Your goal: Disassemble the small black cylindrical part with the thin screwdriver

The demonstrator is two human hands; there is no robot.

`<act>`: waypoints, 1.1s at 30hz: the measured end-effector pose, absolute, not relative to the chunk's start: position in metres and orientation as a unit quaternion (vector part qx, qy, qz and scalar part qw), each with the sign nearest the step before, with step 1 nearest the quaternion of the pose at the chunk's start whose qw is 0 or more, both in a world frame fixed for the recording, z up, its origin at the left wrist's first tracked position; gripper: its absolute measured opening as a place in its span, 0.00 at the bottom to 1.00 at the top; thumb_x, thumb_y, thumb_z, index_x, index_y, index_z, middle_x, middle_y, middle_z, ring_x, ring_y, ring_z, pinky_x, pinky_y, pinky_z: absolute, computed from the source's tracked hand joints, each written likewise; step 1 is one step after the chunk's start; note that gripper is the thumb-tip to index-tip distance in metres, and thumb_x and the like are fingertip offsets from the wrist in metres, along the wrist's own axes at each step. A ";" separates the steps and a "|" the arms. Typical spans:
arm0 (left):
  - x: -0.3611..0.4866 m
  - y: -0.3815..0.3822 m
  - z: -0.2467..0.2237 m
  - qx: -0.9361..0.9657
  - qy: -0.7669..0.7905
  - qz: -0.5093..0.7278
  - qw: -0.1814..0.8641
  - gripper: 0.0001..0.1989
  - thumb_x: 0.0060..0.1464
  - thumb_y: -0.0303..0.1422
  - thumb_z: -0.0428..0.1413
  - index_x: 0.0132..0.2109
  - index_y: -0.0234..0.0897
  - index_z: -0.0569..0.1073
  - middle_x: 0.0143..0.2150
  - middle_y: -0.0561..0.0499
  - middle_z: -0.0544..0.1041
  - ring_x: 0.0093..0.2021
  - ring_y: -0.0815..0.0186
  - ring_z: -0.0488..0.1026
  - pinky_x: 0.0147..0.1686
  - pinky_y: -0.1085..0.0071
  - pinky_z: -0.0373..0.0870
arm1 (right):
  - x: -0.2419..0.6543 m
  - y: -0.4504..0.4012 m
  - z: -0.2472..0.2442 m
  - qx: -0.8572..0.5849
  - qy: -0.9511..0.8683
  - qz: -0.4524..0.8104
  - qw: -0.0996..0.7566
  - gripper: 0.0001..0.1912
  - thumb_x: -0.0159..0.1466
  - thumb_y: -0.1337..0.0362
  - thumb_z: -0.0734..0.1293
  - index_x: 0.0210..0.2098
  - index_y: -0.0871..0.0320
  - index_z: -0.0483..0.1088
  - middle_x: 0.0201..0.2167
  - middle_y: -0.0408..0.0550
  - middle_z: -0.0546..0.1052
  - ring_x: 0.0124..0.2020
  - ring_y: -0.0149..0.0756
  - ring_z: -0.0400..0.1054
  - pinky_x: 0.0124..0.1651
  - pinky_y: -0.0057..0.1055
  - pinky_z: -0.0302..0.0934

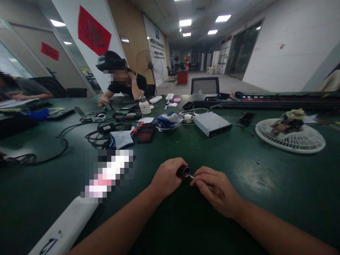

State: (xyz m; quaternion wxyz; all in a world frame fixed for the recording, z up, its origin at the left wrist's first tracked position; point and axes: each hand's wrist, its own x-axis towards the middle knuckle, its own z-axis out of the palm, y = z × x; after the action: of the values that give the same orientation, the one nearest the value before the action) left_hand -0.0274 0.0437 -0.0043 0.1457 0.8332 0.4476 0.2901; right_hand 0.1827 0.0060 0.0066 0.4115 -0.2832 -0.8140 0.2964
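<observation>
My left hand (167, 177) is closed around a small black cylindrical part (183, 171), its round open end turned to the right. In my right hand (223, 194) is a screwdriver (190, 176) with a metal shaft and a brownish handle, mostly covered by my fingers. The shaft points left at the mouth of the black part; whether its tip touches anything inside is hidden. Both hands are held close together over the near middle of the dark green table (170, 230).
A long white object (66, 223) lies left of my forearm, its far end pixelated. A grey disc-drive-like box (212, 123), white fan grille (289, 136), bottle (144, 105), cloths and black cables (63, 141) lie farther off. Across the table sits a person (127, 83) in a black cap.
</observation>
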 end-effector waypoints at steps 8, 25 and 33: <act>-0.028 0.044 -0.005 0.843 0.438 0.281 0.135 0.13 0.51 0.21 0.58 0.43 0.40 0.73 0.41 0.52 0.78 0.43 0.61 0.75 0.45 0.64 0.72 | 0.188 0.004 0.000 -0.340 -0.772 0.247 0.476 0.14 0.71 0.66 0.60 0.31 0.58 0.73 0.29 0.45 0.73 0.29 0.32 0.70 0.33 0.30 0.61; -0.027 0.045 -0.002 0.821 0.428 0.353 0.134 0.15 0.50 0.16 0.54 0.41 0.39 0.71 0.48 0.49 0.75 0.48 0.62 0.73 0.49 0.63 0.72 | 0.178 0.013 -0.003 -0.414 -0.816 0.253 0.314 0.09 0.60 0.73 0.70 0.33 0.54 0.67 0.38 0.46 0.74 0.42 0.40 0.70 0.45 0.38 0.65; -0.028 0.043 -0.002 0.822 0.410 0.372 0.134 0.15 0.50 0.17 0.54 0.42 0.38 0.72 0.46 0.49 0.77 0.47 0.63 0.75 0.48 0.64 0.73 | 0.179 0.011 -0.006 -0.394 -0.784 0.297 0.376 0.14 0.59 0.74 0.68 0.34 0.53 0.59 0.39 0.44 0.77 0.40 0.38 0.73 0.42 0.35 0.66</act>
State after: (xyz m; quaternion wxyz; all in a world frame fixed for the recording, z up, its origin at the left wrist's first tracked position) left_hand -0.0279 0.0433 -0.0018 0.1335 0.8221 0.4098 0.3719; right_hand 0.1794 0.0107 -0.0061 0.3765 -0.3945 -0.7837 0.2975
